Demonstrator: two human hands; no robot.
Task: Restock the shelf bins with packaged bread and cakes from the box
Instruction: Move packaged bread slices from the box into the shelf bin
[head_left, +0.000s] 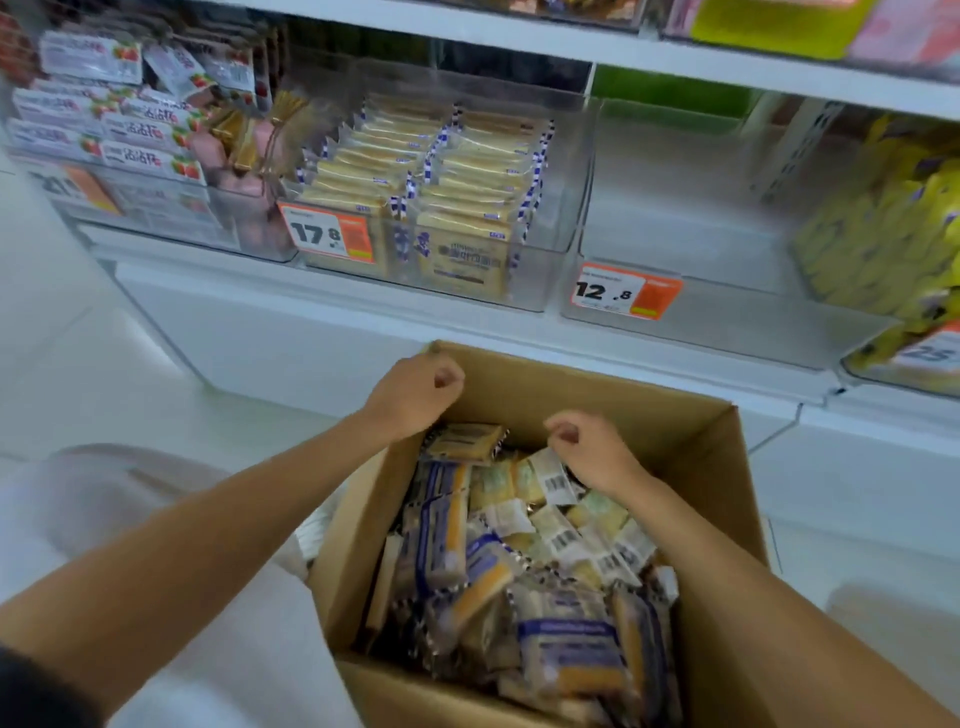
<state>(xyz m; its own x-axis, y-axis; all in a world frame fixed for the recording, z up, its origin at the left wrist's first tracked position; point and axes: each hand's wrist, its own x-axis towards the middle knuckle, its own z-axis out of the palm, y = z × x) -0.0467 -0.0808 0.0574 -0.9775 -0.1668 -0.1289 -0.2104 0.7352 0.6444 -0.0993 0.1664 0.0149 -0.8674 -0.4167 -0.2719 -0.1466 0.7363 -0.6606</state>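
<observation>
An open cardboard box (660, 415) stands on the floor below the shelf, full of blue-and-yellow wrapped cake packets (452, 545) and packets lying with their white barcode labels (561, 535) up. My left hand (415, 395) hovers over the box's far left corner, fingers curled with nothing in them. Over the far middle of the pile is my right hand (592, 449), also curled, just above a white-labelled packet (550, 470). On the shelf, a clear bin tagged 17.8 (558, 208) holds rows of the same cake packets (441, 171). The clear bin tagged 12.8 (675, 218) to its right has nothing inside.
At the left, bins hold strawberry-printed packs (104, 124) and pink cakes with gold ties (234, 150). Yellow packs (883, 234) fill the bin at the far right. Another shelf (571, 49) hangs above the bins. My knees in light trousers (104, 499) are left of the box.
</observation>
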